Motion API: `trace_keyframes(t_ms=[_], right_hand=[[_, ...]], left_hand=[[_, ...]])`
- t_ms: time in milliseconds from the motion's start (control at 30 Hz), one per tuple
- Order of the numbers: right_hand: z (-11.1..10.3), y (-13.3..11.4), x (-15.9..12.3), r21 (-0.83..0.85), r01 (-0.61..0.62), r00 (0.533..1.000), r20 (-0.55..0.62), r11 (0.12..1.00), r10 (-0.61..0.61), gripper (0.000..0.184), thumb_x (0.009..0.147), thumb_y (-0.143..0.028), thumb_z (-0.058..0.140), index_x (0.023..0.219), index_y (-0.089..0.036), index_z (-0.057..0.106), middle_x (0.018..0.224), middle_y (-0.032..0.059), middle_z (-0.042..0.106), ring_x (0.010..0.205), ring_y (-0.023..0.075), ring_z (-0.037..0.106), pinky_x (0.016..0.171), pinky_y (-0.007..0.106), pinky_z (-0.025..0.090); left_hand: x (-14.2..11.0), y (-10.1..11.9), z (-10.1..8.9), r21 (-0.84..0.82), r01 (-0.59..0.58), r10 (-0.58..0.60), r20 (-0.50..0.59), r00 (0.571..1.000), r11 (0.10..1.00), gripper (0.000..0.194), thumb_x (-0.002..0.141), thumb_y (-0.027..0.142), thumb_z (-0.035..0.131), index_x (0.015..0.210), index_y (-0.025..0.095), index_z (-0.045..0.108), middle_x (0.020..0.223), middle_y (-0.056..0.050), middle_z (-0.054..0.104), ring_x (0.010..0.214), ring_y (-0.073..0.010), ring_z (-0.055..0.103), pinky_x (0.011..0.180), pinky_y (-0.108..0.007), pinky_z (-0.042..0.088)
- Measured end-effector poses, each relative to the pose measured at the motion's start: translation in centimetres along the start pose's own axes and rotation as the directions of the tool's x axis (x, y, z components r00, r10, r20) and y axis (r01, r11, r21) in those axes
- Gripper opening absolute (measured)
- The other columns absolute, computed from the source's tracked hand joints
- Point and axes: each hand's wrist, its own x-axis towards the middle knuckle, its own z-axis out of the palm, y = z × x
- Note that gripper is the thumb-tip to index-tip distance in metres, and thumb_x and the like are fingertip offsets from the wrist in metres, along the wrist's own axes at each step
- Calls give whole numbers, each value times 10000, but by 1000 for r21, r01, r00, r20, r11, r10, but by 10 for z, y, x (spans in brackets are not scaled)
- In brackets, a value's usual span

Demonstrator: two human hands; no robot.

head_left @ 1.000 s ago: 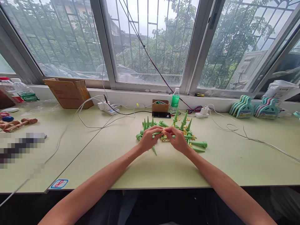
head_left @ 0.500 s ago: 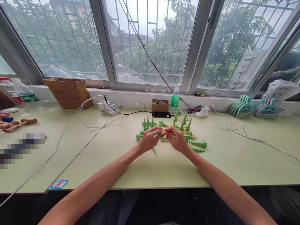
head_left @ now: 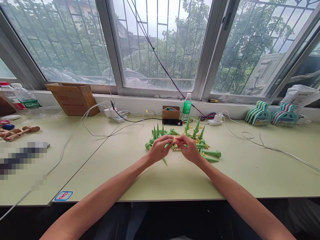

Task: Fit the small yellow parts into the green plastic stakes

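Both hands [head_left: 158, 148] [head_left: 189, 148] pinching a small yellow piece [head_left: 174, 140], green spikes [head_left: 196, 128] around them, pale-green table [head_left: 175, 183] beneath

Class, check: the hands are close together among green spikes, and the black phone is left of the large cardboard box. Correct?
No, not left: the head view shows the black phone right of the large cardboard box. The hands are close together among green spikes.

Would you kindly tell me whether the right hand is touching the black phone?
Apart: the head view shows a strip of tabletop between the right hand and the black phone.
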Motion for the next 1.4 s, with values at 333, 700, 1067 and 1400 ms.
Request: trace_keyframes(t_ms=[333,700,1067,1400], right_hand=[[-1,1,0,-16,-3,1000,-13,1000,3,171,923,-355,494,882,-196,546,776,32,592,611,132,561,604,271,520],[-2,2,0,-30,11,1000,-28,999,-12,164,921,-337,500,912,-193,578,814,40,617,633,134,576,612,268,526],[-2,3,0,-33,17,1000,-4,999,-17,143,920,-305,492,917,-188,574,745,20,587,618,130,553,633,277,515],[-2,4,0,-43,7,1000,5,999,-7,124,919,-287,485,909,-191,564,715,10,573,608,136,552,622,277,495]], left_hand=[[1,-2,1,-2,-2,2,5,1000,1000,197,886,192,554,1058,192,649,1041,-98,651,924,-160,633,794,-290,535],[1,1,3,0,-34,34,-28,999,999,208,872,151,571,1072,190,615,997,-78,646,836,-125,622,638,-217,531],[-1,1,4,34,16,-15,-37,999,999,110,888,191,552,949,180,642,907,-59,670,760,-121,636,600,-214,500],[1,3,2,12,26,-26,-16,1000,1000,106,895,200,538,929,176,636,882,-56,664,734,-117,626,537,-198,464]])
